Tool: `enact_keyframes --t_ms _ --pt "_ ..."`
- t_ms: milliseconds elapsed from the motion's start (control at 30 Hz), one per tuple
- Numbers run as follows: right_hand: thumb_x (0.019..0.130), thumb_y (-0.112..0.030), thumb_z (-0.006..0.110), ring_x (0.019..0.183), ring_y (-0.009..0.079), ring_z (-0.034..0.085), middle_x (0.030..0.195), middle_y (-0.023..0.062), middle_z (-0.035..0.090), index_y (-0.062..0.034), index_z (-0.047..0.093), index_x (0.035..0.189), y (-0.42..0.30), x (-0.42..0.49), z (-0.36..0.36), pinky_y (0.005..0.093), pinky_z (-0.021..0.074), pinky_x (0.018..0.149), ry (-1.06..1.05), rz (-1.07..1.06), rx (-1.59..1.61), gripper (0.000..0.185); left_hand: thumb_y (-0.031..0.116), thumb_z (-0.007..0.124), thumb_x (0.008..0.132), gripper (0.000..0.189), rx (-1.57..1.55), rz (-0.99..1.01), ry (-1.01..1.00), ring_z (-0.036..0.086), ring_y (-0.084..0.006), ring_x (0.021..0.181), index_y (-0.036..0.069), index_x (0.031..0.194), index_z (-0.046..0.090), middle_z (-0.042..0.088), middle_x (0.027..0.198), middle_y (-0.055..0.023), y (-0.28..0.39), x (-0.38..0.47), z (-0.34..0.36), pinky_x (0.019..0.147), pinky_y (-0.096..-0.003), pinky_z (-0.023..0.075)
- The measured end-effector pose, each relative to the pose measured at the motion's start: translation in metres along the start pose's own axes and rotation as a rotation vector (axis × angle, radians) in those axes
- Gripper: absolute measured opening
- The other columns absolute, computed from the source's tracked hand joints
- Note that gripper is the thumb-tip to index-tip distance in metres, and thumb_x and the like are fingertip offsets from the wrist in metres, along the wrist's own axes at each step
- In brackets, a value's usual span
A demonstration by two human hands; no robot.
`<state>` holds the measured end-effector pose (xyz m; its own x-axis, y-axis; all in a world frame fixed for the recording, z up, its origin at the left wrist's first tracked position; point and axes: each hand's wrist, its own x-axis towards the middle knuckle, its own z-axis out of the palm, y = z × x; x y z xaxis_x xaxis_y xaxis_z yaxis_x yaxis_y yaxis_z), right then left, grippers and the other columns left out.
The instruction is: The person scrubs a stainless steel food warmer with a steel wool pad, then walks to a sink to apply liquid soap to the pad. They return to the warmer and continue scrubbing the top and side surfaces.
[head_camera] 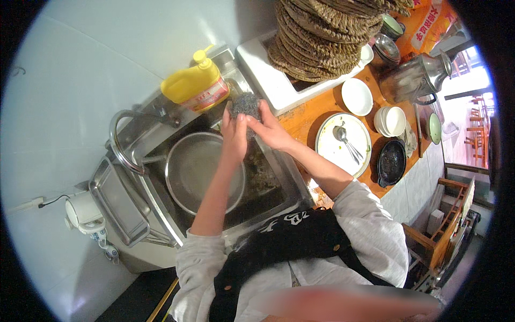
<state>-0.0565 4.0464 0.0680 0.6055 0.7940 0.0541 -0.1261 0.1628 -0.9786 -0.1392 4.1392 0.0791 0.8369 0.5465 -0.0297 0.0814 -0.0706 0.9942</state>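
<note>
Both hands hold a grey steel-wool scrubber (245,105) above the sink's upper right corner. My left hand (235,133) grips it from the left, and my right hand (270,128) from the right, with the thumbs close together. Beneath my left forearm, a round metal basin (193,173) rests in the stainless-steel sink (295,181). Just beyond the hands stands a yellow pump bottle (197,86) with a red and white label. The curved metal faucet (116,141) is at the sink's left side. How far the fingers wrap behind the scrubber is hidden.
Right of the sink, a wooden counter (299,120) bears a soiled white plate (334,155) with spoons, white bowls (394,120), a black oval dish (392,161) and a metal pitcher (410,78). Woven mats (322,40) are stacked over a white tray (261,76). A rectangular metal tray (120,201) stands left.
</note>
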Motion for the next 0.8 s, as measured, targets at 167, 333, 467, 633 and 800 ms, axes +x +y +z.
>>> enact_keyframes --t_ms 167,333,467,633,800 --pt "0.094 -0.019 0.049 0.111 0.0124 0.037 0.113 0.0064 0.043 -0.0039 0.033 0.122 0.003 0.008 -0.009 0.028 0.0302 0.097 -0.079 0.076 0.091 0.035 0.037 0.033 0.099 0.052 -0.329 -0.324 0.106 0.039 -0.0234 0.122 0.004 0.138 0.028 0.039 0.134 -0.0134 0.004 0.008 0.006 0.104 -0.0364 0.0291" --pt "0.091 -0.012 0.052 0.104 0.0122 0.042 0.109 0.0049 0.046 -0.0051 0.037 0.119 0.016 0.014 -0.014 0.0273 0.0339 0.092 -0.001 0.03 0.119 0.033 0.06 0.03 0.092 0.062 -0.404 -0.565 0.01 0.038 -0.0164 0.121 0.016 0.136 0.033 0.041 0.133 -0.0002 0.007 0.016 0.008 0.096 -0.0414 0.0349" --pt "0.089 -0.01 0.056 0.097 0.0118 0.046 0.1 0.0039 0.05 -0.0029 0.045 0.111 0.024 0.03 -0.016 0.0266 0.0371 0.088 0.21 -0.055 -0.085 0.026 0.061 0.031 0.092 0.063 -0.387 -0.626 0.079 0.039 -0.0178 0.12 0.015 0.136 0.034 0.041 0.13 -0.0036 0.002 0.029 0.013 0.095 -0.0416 0.0365" --pt "0.09 -0.009 0.054 0.094 0.0094 0.048 0.102 0.0032 0.054 -0.0021 0.048 0.111 0.022 0.072 -0.031 0.0254 0.0409 0.084 0.288 0.022 -0.036 0.023 0.039 0.049 0.092 0.054 -0.094 -0.29 0.215 0.038 -0.0218 0.119 0.01 0.135 0.034 0.034 0.134 -0.0095 0.0 0.034 0.008 0.094 -0.0383 0.0382" --pt "0.091 -0.016 0.056 0.093 0.0114 0.051 0.106 0.0067 0.056 0.0011 0.047 0.12 0.017 0.119 -0.05 0.0249 0.0416 0.084 0.258 0.071 -0.109 0.035 0.018 0.055 0.09 0.039 0.145 0.107 0.344 0.051 -0.0182 0.094 0.002 0.123 0.045 0.049 0.115 -0.0124 0.024 0.062 -0.041 0.083 -0.0305 0.0436"
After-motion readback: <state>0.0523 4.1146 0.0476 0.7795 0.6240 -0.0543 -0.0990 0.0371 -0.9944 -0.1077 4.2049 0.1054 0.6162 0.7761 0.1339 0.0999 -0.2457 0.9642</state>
